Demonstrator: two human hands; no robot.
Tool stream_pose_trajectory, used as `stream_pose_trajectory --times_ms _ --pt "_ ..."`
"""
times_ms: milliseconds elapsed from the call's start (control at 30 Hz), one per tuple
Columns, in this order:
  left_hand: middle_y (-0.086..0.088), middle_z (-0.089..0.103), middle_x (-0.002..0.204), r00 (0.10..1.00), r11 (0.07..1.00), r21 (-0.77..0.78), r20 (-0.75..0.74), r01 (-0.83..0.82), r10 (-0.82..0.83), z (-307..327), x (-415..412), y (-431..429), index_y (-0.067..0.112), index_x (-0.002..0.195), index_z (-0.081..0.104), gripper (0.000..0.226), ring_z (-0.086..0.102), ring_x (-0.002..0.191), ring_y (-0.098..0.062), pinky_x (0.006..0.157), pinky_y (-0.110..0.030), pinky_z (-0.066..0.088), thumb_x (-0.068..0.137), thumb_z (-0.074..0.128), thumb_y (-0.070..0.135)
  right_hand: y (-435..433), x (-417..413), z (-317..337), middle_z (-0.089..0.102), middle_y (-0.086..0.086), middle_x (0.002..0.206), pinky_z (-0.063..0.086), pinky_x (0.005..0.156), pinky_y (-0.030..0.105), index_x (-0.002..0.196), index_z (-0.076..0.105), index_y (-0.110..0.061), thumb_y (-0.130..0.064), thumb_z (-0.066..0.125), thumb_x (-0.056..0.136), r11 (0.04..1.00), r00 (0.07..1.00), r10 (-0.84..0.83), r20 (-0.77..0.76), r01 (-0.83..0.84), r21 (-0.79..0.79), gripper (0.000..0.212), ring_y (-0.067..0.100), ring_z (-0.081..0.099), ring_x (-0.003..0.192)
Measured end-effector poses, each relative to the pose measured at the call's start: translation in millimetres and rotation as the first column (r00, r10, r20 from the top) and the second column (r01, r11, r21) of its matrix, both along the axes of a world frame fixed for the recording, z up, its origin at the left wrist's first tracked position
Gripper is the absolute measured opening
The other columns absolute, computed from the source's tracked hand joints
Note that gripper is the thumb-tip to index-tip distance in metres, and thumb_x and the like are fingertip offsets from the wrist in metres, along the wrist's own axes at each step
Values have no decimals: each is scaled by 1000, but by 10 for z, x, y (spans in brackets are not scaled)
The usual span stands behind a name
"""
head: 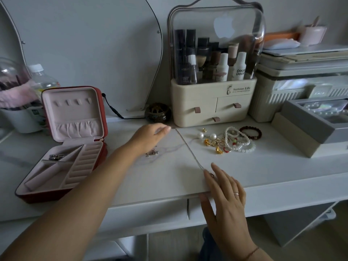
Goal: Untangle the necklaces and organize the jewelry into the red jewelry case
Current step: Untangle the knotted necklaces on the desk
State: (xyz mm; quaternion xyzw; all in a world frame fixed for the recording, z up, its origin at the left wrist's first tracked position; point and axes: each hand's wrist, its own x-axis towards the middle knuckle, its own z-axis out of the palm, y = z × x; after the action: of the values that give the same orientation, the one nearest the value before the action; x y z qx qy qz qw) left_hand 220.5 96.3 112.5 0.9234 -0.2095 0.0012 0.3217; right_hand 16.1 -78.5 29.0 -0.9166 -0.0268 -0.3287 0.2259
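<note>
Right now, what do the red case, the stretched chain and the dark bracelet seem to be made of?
The case is probably faux leather outside, matte red; its pink lining looks like soft velvet. The chain looks like thin, silvery metal with a faint shine. The bracelet has round, glossy, dark brown beads, perhaps wood or stone; I cannot tell which.

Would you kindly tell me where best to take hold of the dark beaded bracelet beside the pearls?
Probably pinch the right-hand arc of the dark beaded bracelet, coming from above on the right. It lies flat as an open loop; its left side adjoins the pearl strands, while the right arc looks free.
</note>
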Motion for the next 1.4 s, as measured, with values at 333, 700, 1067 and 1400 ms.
stream_pose_trajectory --times_ms 333,700,1067,1400 --pt "5 65 121 986 992 -39 110 -118 122 -81 -377 548 18 121 63 27 58 114 -11 97 -25 41 96 53 18 330 617 669 53 3 137 23 111 37 125 59 -14 -29 31 90 945 948 197 -249 -251 -208 48 22 47 128" --pt "1 64 124 979 997 65 204 -45 31 -227 -574 526 13 116 48 21 55 115 -20 91 -27 38 96 43 10 611 1002 615 32 -1 151 10 115 31 144 33 -17 -27 29 101 890 871 185 -456 -345 -297 44 18 28 139" --pt "-2 54 136 980 971 241 189 5 -52 -188 -521 257 12 124 41 29 47 122 -21 101 -26 29 96 38 12 423 285 536 68 9 111 53 84 37 114 64 -2 -12 73 66 928 946 63 -317 -172 -330 50 25 67 99" --pt "-9 50 138 998 931 365 52 -1 -19 -73 -142 79 13 126 36 29 46 123 -23 102 -33 23 98 29 18 477 63 268 60 4 128 29 92 31 120 62 -11 -29 41 80 976 970 -2 -244 -51 -211 48 19 43 116"
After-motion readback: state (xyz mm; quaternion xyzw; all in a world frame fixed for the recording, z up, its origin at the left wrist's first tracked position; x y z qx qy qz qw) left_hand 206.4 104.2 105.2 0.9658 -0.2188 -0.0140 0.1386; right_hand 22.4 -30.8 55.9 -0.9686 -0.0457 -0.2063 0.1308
